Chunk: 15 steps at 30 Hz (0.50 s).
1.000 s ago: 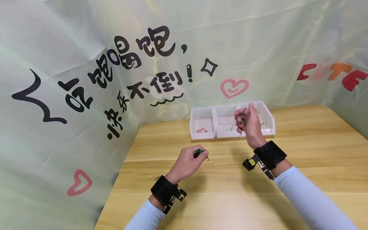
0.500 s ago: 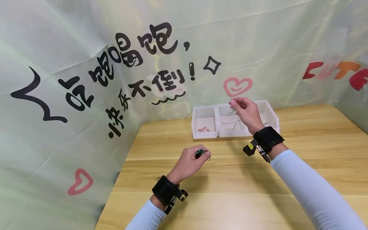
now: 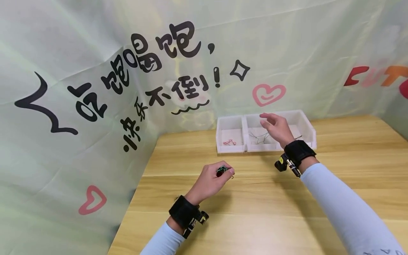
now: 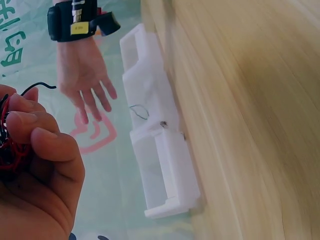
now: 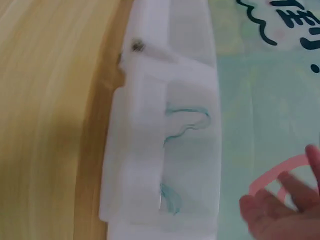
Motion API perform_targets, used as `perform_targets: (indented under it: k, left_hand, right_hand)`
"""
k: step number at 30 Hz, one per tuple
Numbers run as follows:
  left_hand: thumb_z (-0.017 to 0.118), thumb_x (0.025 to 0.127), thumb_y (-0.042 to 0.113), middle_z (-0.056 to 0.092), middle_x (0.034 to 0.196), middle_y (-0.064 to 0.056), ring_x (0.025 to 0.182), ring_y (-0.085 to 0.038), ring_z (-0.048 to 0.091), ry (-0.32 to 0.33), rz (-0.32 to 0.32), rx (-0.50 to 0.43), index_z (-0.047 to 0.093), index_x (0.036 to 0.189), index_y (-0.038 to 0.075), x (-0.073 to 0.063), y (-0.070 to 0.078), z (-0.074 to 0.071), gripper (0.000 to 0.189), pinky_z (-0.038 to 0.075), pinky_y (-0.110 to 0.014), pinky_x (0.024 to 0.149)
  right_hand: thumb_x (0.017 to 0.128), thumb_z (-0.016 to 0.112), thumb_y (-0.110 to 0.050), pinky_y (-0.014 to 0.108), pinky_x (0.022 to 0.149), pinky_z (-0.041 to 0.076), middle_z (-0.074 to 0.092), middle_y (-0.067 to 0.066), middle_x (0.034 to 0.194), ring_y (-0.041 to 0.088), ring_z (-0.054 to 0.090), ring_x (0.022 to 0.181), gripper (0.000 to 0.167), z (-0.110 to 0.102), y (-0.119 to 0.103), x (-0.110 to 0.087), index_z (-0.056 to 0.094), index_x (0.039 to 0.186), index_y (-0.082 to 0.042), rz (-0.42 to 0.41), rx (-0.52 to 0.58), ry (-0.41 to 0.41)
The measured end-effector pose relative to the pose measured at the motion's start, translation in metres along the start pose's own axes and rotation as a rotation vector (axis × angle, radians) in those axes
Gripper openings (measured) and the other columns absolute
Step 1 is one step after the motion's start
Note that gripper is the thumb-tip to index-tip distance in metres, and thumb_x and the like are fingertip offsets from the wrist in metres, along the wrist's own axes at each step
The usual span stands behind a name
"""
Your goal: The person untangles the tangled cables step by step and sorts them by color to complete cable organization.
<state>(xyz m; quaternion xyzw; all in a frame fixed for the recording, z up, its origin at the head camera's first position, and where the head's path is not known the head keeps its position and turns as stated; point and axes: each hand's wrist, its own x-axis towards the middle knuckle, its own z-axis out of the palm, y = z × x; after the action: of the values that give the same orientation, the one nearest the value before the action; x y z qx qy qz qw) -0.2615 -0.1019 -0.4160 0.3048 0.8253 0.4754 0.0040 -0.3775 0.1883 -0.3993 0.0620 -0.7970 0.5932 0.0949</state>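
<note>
My left hand (image 3: 208,180) curls round a tangled bundle of thin wires (image 4: 14,157), in front of the white divided bin (image 3: 231,148). Red and black strands show in the left wrist view, green ones in the head view, and a dark end sticks out past the fingertips. Over the bin's middle compartment, my right hand (image 3: 278,129) is spread with nothing in it. Green wires (image 5: 192,111) lie in that compartment. Red wires (image 3: 229,142) rest in the left compartment. A dark wire (image 3: 298,137) shows in the right one, partly hidden by my right hand.
The bin stands at the back of a wooden table (image 3: 255,212), close to a printed cloth backdrop (image 3: 306,71). Another stretch of cloth (image 3: 47,170) borders the table on the left. Each wrist wears a black strap (image 3: 183,211) with a small camera.
My right hand held thin green wires above the bin, pinched them at the fingertips, then let them go into the middle compartment and opened. My left hand keeps its bundle, almost still.
</note>
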Motion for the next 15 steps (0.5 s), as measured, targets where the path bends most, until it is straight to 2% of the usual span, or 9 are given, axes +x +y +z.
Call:
perform_targets:
  k: [3, 7, 11, 15]
  left_hand:
    - [0.058, 0.104, 0.033, 0.058, 0.074, 0.004, 0.06, -0.011, 0.047, 0.008, -0.022, -0.004, 0.071, 0.099, 0.019, -0.001, -0.001, 0.001, 0.019, 0.038, -0.024, 0.057]
    - [0.059, 0.104, 0.031, 0.065, 0.084, 0.001, 0.07, -0.011, 0.055, 0.028, -0.039, -0.015, 0.071, 0.106, 0.018, 0.0, -0.002, 0.003, 0.017, 0.044, -0.025, 0.062]
    - [0.06, 0.104, 0.027, 0.071, 0.098, -0.005, 0.081, -0.012, 0.061, 0.034, -0.034, -0.017, 0.068, 0.115, 0.018, 0.003, -0.002, 0.005, 0.017, 0.05, -0.027, 0.069]
    - [0.062, 0.101, 0.024, 0.071, 0.096, -0.008, 0.076, -0.012, 0.062, 0.043, -0.042, -0.026, 0.064, 0.123, 0.019, 0.004, 0.001, 0.007, 0.023, 0.05, -0.028, 0.065]
  right_hand:
    - [0.106, 0.054, -0.024, 0.054, 0.115, 0.027, 0.037, 0.022, 0.156, 0.037, 0.026, 0.148, 0.048, -0.003, 0.002, -0.006, 0.047, 0.147, 0.001, 0.017, -0.02, -0.025]
    - [0.106, 0.056, -0.028, 0.053, 0.111, 0.033, 0.046, 0.024, 0.148, 0.039, 0.037, 0.141, 0.05, -0.004, 0.0, -0.012, 0.049, 0.144, 0.003, -0.014, -0.017, -0.034]
    - [0.106, 0.055, -0.032, 0.041, 0.1, 0.043, 0.055, 0.024, 0.137, 0.032, 0.052, 0.123, 0.05, -0.005, -0.002, -0.019, 0.053, 0.142, 0.002, -0.036, -0.027, -0.047]
    - [0.106, 0.055, -0.031, 0.027, 0.088, 0.047, 0.059, 0.022, 0.134, 0.016, 0.056, 0.109, 0.047, -0.005, -0.003, -0.027, 0.055, 0.139, 0.001, -0.046, -0.015, -0.068]
